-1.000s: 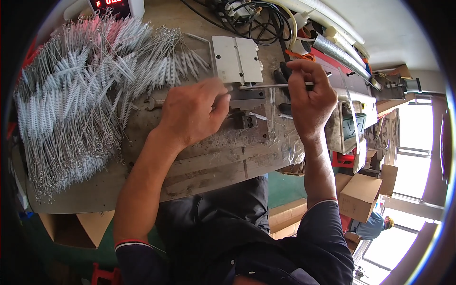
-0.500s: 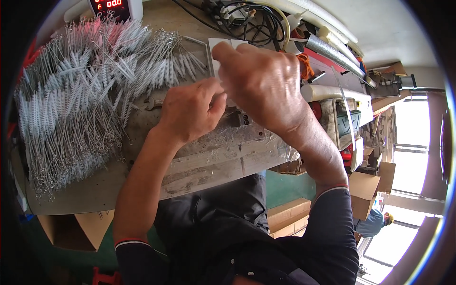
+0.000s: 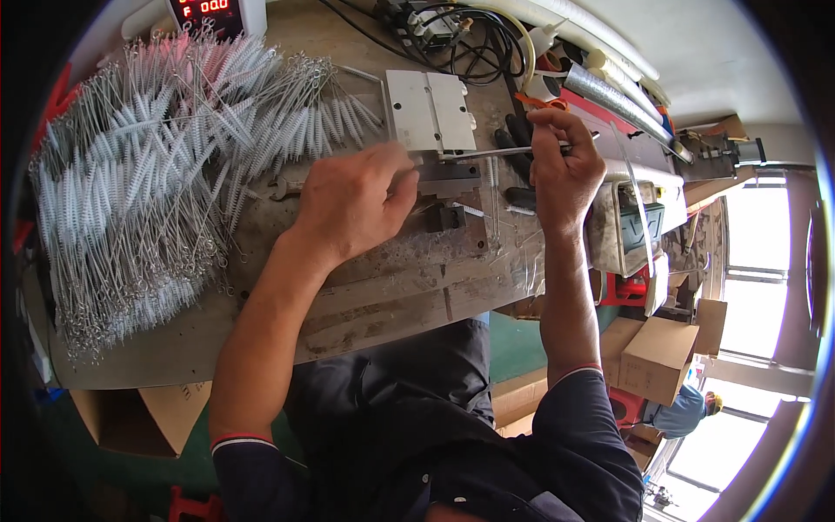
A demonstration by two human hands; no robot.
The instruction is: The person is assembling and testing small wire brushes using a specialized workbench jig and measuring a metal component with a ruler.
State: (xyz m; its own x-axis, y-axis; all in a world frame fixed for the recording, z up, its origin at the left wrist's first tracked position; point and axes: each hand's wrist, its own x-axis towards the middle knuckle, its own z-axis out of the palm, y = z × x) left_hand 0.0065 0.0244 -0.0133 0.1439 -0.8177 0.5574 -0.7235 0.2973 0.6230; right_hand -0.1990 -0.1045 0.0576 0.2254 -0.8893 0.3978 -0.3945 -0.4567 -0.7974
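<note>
My right hand (image 3: 570, 170) is closed around the outer end of a thin metal rod (image 3: 500, 153). The rod runs leftward to the front edge of a pale two-part metal plate (image 3: 416, 109) with a seam down its middle. At the left end of the dark metal block (image 3: 450, 177) below that plate is my left hand (image 3: 352, 204), its thumb and fingers bent together. Whatever lies between those fingertips is hidden. A large heap of small white-bristled wire brushes (image 3: 130, 191) with looped ends covers the bench to the left of my left hand.
A box with a red lit display (image 3: 209, 10) stands behind the brushes. Coiled black cable (image 3: 478, 43) lies behind the plate. Rolls and tubes (image 3: 617, 91) line the bench's right side, beside a grey tray (image 3: 609, 230). A wrench (image 3: 283, 189) lies near my left hand. Cardboard boxes (image 3: 658, 357) stand at right.
My right hand has swung right and toward me from above the plate, uncovering the plate, block and rod. My left hand stays nearly in place.
</note>
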